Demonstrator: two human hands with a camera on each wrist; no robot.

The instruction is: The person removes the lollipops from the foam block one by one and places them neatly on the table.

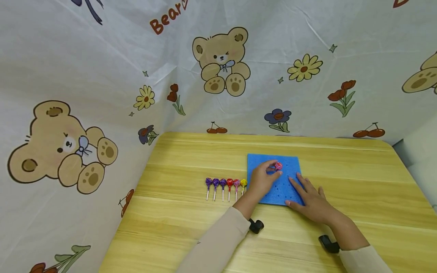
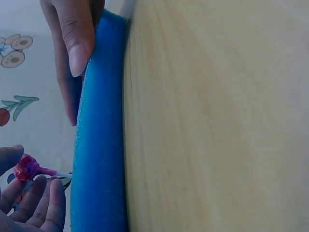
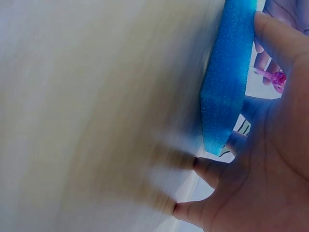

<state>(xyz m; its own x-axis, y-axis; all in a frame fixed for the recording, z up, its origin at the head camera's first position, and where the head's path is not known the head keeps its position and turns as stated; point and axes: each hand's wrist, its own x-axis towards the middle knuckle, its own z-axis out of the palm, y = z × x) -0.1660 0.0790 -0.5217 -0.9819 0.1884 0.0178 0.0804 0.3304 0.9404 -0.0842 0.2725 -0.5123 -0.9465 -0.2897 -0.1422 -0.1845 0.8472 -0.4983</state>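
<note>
A blue foam board (image 1: 273,194) dotted with small holes lies flat on the table. Over its upper part, my left hand (image 1: 261,180) pinches a pink lollipop (image 1: 278,166) by its wrapped head, between thumb and fingers. In the left wrist view the white stick of that lollipop (image 2: 26,168) points down to the board's top face, its tip right at the surface. My right hand (image 1: 314,203) rests with spread fingers across the board's right edge; in the right wrist view some fingertips (image 3: 186,211) touch the tabletop beside the foam (image 3: 224,87).
Left of the board is a row of lollipops: purple ones (image 1: 216,182), a red one (image 1: 230,182), a pink one (image 1: 236,183) and a yellow one (image 1: 243,182), partly behind my left hand. A bear-print cloth (image 1: 259,106) hangs behind the wooden table (image 1: 164,227).
</note>
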